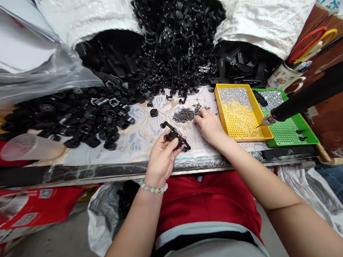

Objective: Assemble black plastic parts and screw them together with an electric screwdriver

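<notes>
Left hand (162,161) clamps a black plastic part (176,136) just in from the worktop (138,148) edge, right hand (209,127) apart, fingers bunched at the screws (184,115), can't tell if it's got one. A slack grip could drop that part off the edge; one careless brush could scatter screws toward the yellow tray (240,112).

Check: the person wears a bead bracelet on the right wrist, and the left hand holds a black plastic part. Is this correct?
No: the head view shows the bracelet on the left wrist, not the right. The left hand does hold the black part.
</notes>
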The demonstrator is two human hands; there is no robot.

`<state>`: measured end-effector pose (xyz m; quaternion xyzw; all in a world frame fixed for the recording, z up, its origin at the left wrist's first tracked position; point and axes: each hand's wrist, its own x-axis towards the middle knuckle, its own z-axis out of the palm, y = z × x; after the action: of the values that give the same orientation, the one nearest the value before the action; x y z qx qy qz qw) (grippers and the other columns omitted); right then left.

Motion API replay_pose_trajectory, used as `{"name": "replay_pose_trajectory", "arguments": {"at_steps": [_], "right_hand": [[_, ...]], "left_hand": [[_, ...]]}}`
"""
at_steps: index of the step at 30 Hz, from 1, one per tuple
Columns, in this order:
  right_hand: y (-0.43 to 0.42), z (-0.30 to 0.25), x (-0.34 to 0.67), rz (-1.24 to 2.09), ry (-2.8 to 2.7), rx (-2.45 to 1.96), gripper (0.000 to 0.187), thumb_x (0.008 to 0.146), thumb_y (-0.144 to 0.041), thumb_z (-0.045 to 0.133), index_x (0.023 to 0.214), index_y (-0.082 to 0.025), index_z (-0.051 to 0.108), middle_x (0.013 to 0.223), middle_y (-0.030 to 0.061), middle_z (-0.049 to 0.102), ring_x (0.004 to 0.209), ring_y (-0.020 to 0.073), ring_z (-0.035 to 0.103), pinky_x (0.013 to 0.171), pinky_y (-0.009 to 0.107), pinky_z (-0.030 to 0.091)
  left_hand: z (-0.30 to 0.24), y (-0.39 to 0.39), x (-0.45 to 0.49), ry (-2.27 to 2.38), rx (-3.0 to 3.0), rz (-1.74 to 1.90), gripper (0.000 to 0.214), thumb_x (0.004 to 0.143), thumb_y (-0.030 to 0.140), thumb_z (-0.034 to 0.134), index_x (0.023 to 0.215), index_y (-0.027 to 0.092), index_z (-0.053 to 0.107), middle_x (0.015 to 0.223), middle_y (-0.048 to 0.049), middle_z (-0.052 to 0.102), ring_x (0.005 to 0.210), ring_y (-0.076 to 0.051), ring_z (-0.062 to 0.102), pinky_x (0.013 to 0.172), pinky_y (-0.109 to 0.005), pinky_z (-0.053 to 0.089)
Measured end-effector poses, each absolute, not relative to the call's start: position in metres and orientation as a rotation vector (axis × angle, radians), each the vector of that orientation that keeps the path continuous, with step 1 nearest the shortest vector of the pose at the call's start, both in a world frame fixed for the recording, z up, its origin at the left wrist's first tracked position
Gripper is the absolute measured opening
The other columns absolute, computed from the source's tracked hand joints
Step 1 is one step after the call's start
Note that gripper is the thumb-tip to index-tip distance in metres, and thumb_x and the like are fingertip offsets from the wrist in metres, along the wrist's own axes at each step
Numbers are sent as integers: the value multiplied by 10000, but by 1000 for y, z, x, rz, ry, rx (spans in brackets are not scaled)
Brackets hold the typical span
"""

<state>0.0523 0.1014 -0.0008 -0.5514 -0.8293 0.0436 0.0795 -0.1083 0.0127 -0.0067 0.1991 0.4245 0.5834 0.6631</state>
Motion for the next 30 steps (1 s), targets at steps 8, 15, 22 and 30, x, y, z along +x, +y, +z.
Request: {"name": "replay_pose_trajectory", "arguments": {"at_steps": [8,15,22,30], "right_hand": [[70,12,58,705,-2236,-1224,81,811,-156,488,832,-158,567,809,40,595,741,138,512,712,269,394],[57,12,52,1263,-1865,-1155,109,812,-244,531,796,-160,598,738,-4,614,683,100,521,682,237,406],[66,4,50,1526,-1739,-1188,135,764,-265,562,758,-135,599,673,-15,590,620,84,510,630,221,398],[51,6,40,1310,-1829,-1297,141,799,-271,523,764,-150,587,696,-5,596,627,95,506,634,232,396]], "left_hand": [[-7,13,-108,941,436,1342,290,719,162,703,972,178,561,922,-25,676,909,-143,652,786,-256,525],[-11,15,-108,940,455,1346,318,717,138,698,999,189,559,924,-19,679,889,-120,643,801,-260,529],[-12,13,-107,930,497,1334,346,716,143,699,1024,204,555,944,-16,678,866,-103,639,792,-236,520],[-16,12,-103,956,478,1400,342,694,143,708,989,202,544,936,-19,672,896,-114,635,812,-239,509]]}}
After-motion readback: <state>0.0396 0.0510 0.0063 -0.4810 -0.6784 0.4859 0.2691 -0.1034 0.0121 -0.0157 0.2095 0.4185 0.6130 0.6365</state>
